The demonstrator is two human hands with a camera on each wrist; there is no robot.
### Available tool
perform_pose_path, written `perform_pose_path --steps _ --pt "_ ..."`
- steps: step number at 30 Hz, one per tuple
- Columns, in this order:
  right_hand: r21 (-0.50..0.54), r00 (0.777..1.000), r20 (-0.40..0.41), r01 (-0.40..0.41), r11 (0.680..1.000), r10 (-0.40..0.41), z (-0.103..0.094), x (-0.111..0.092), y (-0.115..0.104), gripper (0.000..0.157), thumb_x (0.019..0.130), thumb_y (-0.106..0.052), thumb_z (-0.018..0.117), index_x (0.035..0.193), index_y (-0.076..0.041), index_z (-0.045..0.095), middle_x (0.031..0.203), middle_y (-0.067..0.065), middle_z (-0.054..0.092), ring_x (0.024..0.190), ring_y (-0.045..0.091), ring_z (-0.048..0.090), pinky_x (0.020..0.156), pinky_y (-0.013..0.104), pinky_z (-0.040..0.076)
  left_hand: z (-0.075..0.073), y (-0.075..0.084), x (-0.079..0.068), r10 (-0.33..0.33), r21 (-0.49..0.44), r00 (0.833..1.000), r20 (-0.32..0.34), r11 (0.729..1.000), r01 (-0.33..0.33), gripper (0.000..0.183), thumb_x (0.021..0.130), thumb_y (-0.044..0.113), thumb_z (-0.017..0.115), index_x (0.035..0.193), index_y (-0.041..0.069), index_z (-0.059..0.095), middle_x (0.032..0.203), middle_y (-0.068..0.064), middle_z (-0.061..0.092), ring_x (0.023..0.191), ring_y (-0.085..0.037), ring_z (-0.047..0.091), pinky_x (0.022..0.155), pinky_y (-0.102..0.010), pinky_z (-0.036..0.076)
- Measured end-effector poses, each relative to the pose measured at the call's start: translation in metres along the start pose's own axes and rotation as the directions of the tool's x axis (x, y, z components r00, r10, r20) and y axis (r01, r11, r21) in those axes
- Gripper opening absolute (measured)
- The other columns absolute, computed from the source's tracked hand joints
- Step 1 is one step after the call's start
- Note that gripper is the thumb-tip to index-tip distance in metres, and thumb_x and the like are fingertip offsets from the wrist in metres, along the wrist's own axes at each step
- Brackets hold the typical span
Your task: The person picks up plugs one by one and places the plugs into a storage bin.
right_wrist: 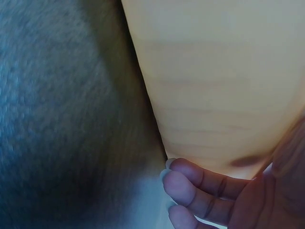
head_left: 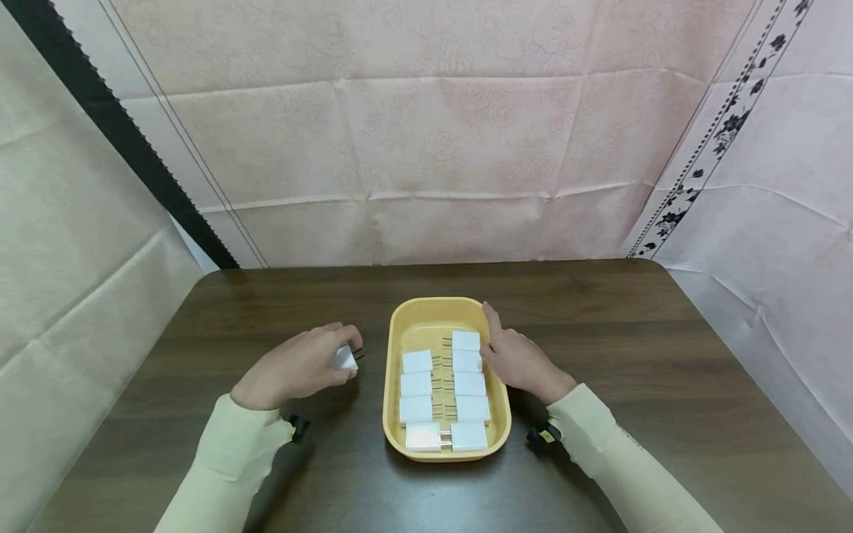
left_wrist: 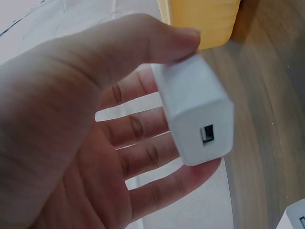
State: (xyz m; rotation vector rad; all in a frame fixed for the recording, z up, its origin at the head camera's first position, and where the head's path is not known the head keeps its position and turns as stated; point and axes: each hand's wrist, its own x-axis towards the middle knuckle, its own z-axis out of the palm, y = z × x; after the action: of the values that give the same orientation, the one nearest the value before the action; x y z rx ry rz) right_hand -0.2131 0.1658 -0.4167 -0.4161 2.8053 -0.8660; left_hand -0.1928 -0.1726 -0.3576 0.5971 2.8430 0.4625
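A white USB charger plug is held by my left hand, left of the yellow tray. The left wrist view shows the thumb on top of the charger plug and fingers beneath, its USB port facing the camera; the prongs point toward the tray in the head view. My right hand grips the tray's right rim, thumb over the edge. In the right wrist view its fingers lie against the tray's outer wall. Inside the tray, white chargers form two columns, prongs facing inward.
A dark wood table lies under everything, its far edge meeting a pale cloth backdrop. Cloth also hangs at both sides. Part of another white charger shows at the lower right corner of the left wrist view.
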Motion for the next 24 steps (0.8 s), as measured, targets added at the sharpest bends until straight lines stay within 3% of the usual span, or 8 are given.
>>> perform_pose_path --steps 6,15,24 --pt "0.011 1.000 0.001 0.001 1.000 -0.001 0.0000 0.0001 0.0000 0.073 0.103 -0.013 0.043 0.162 -0.004 0.000 0.059 0.003 0.050 0.042 0.012 0.047 0.044 0.027 0.041 -0.0009 0.0002 0.0000 0.017 0.017 1.000 -0.020 1.000 -0.017 0.036 0.086 0.020 0.080 0.120 0.017 0.068 0.111 -0.004 0.069 0.094 -0.021 0.063 0.088 -0.045 0.059" --pt "0.014 1.000 -0.002 0.009 1.000 -0.009 0.0003 -0.0003 0.0006 0.073 0.104 -0.014 0.043 0.162 -0.004 0.000 0.059 0.003 0.050 0.042 0.012 0.048 0.044 0.027 0.041 0.0006 0.0030 -0.0008 0.093 0.028 0.992 -0.079 0.995 -0.091 0.037 0.089 0.024 0.077 0.124 0.016 0.069 0.115 -0.002 0.068 0.096 -0.019 0.064 0.089 -0.046 0.056" --pt "0.013 1.000 -0.004 0.012 1.000 -0.012 0.0006 -0.0006 0.0007 0.073 0.104 -0.014 0.043 0.161 -0.004 0.000 0.059 0.003 0.050 0.042 0.012 0.048 0.044 0.027 0.041 0.0008 0.0086 0.0023 0.089 0.055 0.992 -0.089 0.995 -0.084 0.038 0.092 0.027 0.074 0.127 0.015 0.070 0.120 -0.003 0.070 0.100 -0.018 0.065 0.091 -0.046 0.056"
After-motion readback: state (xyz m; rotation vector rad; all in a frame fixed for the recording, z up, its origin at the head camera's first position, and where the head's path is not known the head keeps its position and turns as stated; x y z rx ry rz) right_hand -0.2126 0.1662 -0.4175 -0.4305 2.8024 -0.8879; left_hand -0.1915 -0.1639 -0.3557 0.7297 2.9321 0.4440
